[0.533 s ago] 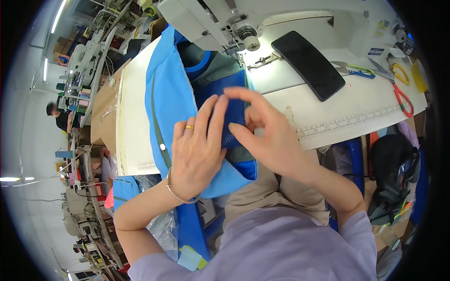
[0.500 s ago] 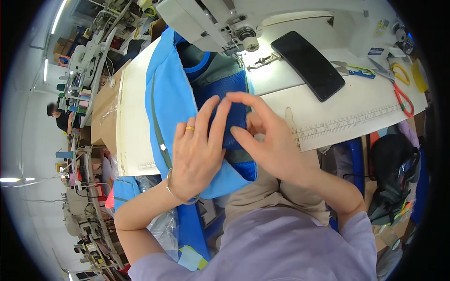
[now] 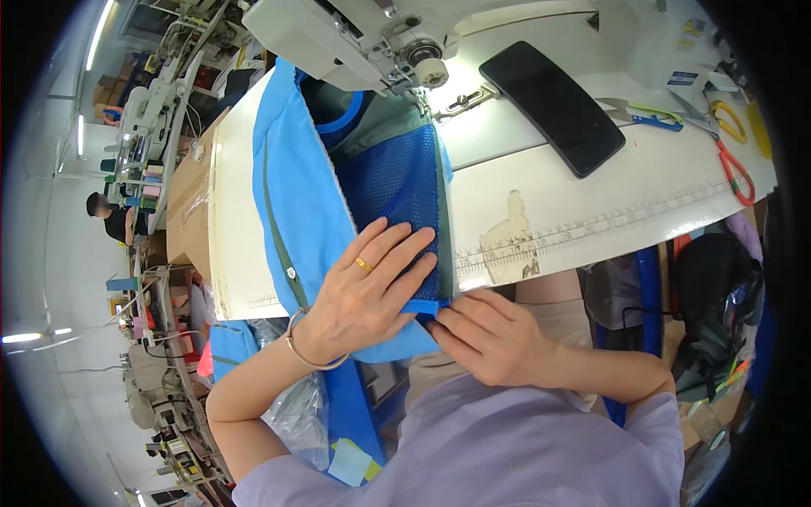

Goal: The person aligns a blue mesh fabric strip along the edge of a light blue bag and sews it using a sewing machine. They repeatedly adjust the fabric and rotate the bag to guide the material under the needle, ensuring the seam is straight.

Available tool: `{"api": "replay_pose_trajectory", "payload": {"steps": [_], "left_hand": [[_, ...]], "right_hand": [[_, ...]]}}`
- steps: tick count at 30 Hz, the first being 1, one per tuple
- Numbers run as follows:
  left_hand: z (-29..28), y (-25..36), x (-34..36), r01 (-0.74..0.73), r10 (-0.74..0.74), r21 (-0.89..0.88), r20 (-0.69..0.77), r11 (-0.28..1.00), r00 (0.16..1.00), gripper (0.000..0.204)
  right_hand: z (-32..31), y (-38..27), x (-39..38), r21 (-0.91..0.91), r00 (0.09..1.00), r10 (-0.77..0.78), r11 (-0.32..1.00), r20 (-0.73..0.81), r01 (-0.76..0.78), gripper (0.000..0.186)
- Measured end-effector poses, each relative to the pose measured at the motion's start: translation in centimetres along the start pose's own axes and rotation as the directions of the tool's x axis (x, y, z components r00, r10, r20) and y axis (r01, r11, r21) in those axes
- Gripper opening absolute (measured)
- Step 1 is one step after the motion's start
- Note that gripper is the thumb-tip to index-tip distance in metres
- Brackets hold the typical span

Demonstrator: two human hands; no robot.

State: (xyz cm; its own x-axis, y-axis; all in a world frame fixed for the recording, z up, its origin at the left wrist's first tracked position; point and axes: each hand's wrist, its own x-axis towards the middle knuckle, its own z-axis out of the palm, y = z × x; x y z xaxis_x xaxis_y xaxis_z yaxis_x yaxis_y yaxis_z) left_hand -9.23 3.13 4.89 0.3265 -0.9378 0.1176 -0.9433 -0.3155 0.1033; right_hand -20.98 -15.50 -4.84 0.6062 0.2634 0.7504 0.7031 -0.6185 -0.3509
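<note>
I counted two hands of the wearer, the left hand [image 3: 367, 283] and the right hand [image 3: 498, 338], with one ring [image 3: 364, 264] and one bangle [image 3: 291, 345]. Light-blue fabric [image 3: 291, 186] showed at two places, and there was one mesh panel [image 3: 393, 173]. There lay one phone [image 3: 553, 110], one pair of snips [image 3: 657, 122], one red handle loop [image 3: 725, 160] and one yellow handle loop [image 3: 738, 120]. One sewing machine [image 3: 325, 42] stood nearest, and one other person [image 3: 114, 221] was visible.

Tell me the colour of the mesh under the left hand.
The mesh is dark blue; it shows best in the head view.
</note>
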Motion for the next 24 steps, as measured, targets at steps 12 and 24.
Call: {"api": "replay_pose_trajectory", "payload": {"steps": [12, 24], "left_hand": [[-2.8, -1.9, 4.8, 0.237, -0.208, -0.273, 0.132, 0.932, 0.969, 0.035], [-0.7, -1.6, 3.8, 0.217, -0.229, -0.315, -0.002, 0.924, 0.973, 0.018]], "right_hand": [[-2.8, -1.9, 5.1, -0.011, 0.995, -0.105, 0.994, 0.0, 0.105, 0.027], [-1.3, 1.0, 2.3, 0.053, 0.994, 0.012, 0.999, -0.107, -0.007, 0.026]]}}
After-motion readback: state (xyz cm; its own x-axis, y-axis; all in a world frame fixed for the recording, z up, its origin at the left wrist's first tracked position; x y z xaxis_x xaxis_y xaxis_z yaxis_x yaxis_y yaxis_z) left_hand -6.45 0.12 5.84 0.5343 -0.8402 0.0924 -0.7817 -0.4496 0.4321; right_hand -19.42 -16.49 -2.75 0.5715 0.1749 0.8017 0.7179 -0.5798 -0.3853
